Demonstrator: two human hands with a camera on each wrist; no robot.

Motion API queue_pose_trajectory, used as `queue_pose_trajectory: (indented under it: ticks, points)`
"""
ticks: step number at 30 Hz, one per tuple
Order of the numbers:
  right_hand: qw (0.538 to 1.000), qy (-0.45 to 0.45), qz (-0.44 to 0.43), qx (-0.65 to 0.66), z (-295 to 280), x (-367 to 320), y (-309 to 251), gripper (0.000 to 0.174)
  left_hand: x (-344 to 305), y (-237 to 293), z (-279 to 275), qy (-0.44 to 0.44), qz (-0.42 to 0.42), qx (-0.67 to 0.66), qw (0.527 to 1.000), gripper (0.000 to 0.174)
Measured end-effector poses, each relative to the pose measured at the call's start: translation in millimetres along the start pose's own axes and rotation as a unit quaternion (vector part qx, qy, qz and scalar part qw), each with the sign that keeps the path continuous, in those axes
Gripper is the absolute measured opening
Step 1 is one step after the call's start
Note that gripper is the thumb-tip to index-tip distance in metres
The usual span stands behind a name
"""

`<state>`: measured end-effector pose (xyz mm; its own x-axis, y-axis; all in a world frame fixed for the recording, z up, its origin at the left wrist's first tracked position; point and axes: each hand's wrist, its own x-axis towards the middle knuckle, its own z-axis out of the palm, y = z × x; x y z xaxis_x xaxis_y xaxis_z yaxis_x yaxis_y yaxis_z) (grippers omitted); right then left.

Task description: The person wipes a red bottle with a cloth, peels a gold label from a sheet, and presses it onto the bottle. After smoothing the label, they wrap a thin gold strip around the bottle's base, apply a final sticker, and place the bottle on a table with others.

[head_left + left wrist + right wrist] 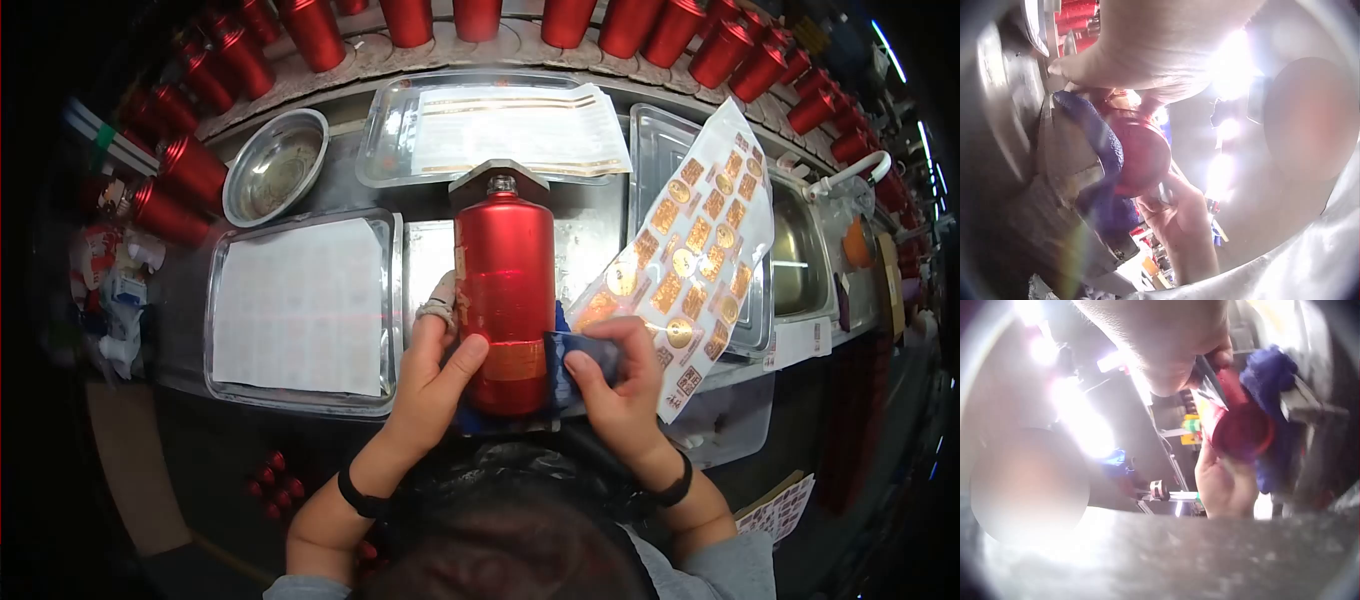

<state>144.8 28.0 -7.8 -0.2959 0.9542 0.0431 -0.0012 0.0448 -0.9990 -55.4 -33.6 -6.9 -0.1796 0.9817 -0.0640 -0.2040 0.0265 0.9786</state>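
A red metal bottle (505, 270) lies lengthwise in the middle of the steel bench, neck pointing away from me. My left hand (450, 345) grips its left side, thumb on the gold label (513, 360) near the base. My right hand (600, 352) pinches a blue cloth (578, 352) against the bottle's right side. More blue cloth lies under the bottle. In the left wrist view the bottle's round base (1141, 156) sits against the blue cloth (1100, 147). In the right wrist view the base (1244, 431) shows with the left hand (1225, 481) beneath it.
A sheet of gold stickers (695, 255) lies to the right over a steel tray (655, 140). A tray with white paper (300, 310) is on the left, another tray (385, 125) behind, a metal bowl (275, 165) at back left. Many red bottles (320, 35) line the back.
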Motion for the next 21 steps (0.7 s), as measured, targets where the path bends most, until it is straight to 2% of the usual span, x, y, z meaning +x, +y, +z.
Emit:
queue_pose_trajectory:
  ticks: [2,3,5,8,11,12,15,16,19,21]
  points:
    - [0.998,-0.001,-0.011,-0.055,-5,10,18,0.023,1,3,1,-0.008,-0.005,-0.012,1.0,0.068]
    - [0.998,0.004,0.053,-0.026,-10,12,19,0.021,0,4,0,-0.006,-0.009,-0.019,1.0,0.069]
    - [0.999,-0.003,0.039,0.03,-7,1,-4,0.021,-2,2,-4,-0.006,-0.025,-0.006,1.0,0.069]
    - [0.993,-0.016,-0.04,-0.106,-6,8,12,0.022,0,0,-1,-0.01,-0.012,-0.016,1.0,0.07]
    - [0.999,0.016,-0.016,-0.046,-10,9,1,0.023,0,-4,-1,0.011,0.021,-0.008,1.0,0.069]
    - [0.997,-0.019,-0.075,-0.028,-8,6,-13,0.021,-1,-5,-1,0.015,0.014,0.007,1.0,0.068]
    - [0.987,-0.037,-0.088,-0.13,-6,13,-3,0.022,-7,1,3,0.027,0.02,0.032,0.999,0.064]
    - [0.988,0.026,-0.079,-0.131,-6,16,2,0.022,-11,6,5,0.037,0.031,0.039,0.998,0.063]
    - [0.964,0.032,-0.18,-0.191,-3,11,-10,0.021,-18,3,1,0.047,0.064,0.095,0.992,0.063]
    - [0.935,-0.026,-0.269,-0.229,6,4,-16,0.026,-19,2,-5,0.033,0.08,0.148,0.985,0.064]
